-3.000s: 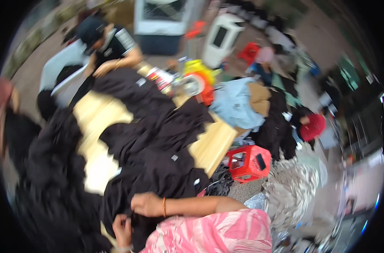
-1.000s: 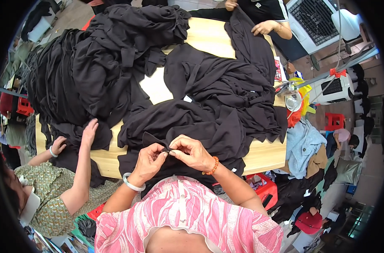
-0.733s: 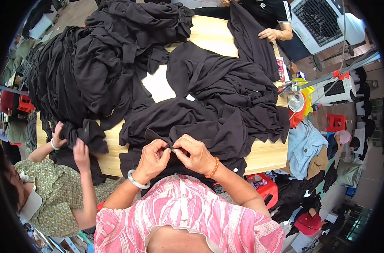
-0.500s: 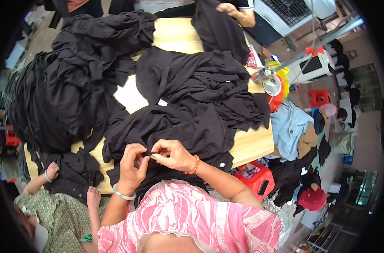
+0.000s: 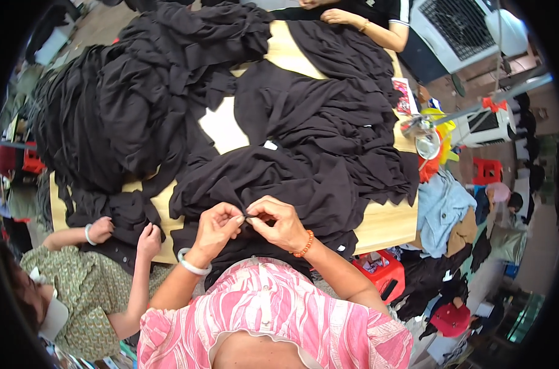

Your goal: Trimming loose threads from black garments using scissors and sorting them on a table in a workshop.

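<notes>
My left hand and my right hand meet in front of my chest, thumbs and fingertips pinched close together. Between them is a small dark edge of a black garment, which lies bunched on the table just beyond and hangs toward my lap. Exactly which part of the garment the fingers pinch is too small to make out. A white tag shows at the garment's far edge. Farther off lies another crumpled black garment.
A large heap of black garments covers the left of the pale wooden table. At lower left a co-worker's hands handle black cloth; another person's hand rests at the far side. A red stool stands at right, near blue clothing.
The view has shifted, so the table appears farther right and lower. My hands stay pinched together at the dark edge, slightly lower fingers apart. The co-worker's hands at left have lifted their cloth.
</notes>
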Demonstrator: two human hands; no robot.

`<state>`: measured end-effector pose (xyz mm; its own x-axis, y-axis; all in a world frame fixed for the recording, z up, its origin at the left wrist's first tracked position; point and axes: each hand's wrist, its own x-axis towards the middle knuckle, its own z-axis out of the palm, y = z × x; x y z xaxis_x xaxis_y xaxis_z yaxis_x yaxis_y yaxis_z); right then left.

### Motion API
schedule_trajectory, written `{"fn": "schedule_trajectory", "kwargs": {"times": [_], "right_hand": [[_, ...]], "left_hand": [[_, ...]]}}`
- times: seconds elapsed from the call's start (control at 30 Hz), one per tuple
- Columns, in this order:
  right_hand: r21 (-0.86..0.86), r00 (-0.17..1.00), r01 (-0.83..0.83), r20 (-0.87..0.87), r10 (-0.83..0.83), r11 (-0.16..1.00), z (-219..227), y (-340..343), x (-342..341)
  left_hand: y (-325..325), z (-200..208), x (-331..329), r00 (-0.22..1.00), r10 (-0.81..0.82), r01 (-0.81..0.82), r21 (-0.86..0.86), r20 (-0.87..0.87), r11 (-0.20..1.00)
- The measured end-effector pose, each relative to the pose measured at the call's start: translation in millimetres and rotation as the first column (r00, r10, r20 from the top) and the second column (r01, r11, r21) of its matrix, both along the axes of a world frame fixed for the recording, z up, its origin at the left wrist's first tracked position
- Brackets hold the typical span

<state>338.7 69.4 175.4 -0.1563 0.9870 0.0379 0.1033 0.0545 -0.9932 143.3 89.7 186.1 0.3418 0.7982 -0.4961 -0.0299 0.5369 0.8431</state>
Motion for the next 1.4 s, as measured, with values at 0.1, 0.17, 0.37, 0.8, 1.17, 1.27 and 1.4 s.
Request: {"fn": "schedule_trajectory", "kwargs": {"times": [0.1, 0.17, 0.37, 0.8, 1.17, 1.27, 1.4], "right_hand": [[0.175, 0.992, -0.016, 0.122, -0.005, 0.984, 2.1, -1.8, -0.7], [0.311, 0.99, -0.042, 0.143, -0.002, 0.949, 0.6, 0.9, 0.4], [0.326, 0.966, -0.214, 0.208, 0.152, 0.921, 4.3, 9.4, 7.7], [0.339, 0.969, -0.128, 0.245, 0.043, 0.932, 9.1, 8.9, -4.0], [0.319, 0.97, -0.089, 0.243, 0.009, 0.943, 11.6, 16.4, -10.8], [0.233, 0.968, -0.121, 0.241, 0.063, 0.965, 17.2, 19.0, -12.2], [0.007, 0.968, -0.234, 0.094, 0.233, 0.972, 5.6, 18.6, 0.9]], "left_hand": [[-4.3, -13.9, -2.7, 0.987, 0.056, -0.039, -0.11, 0.151, 0.993], [-6.2, -13.2, -2.5, 0.961, 0.112, -0.052, -0.233, 0.254, 0.971], [-15.4, -18.9, -4.0, 0.919, 0.206, -0.099, -0.308, 0.336, 0.946], [-22.2, -12.1, 10.8, 0.957, 0.255, -0.054, 0.774, -0.141, 0.631], [-4.3, -10.1, -9.8, 0.998, 0.033, -0.05, 0.444, 0.046, 0.895], [-12.9, -10.6, -8.5, 0.987, 0.101, -0.143, 0.405, 0.124, 0.903], [-15.9, -7.6, -9.9, 0.991, 0.079, 0.009, 0.639, -0.109, 0.769]]}}
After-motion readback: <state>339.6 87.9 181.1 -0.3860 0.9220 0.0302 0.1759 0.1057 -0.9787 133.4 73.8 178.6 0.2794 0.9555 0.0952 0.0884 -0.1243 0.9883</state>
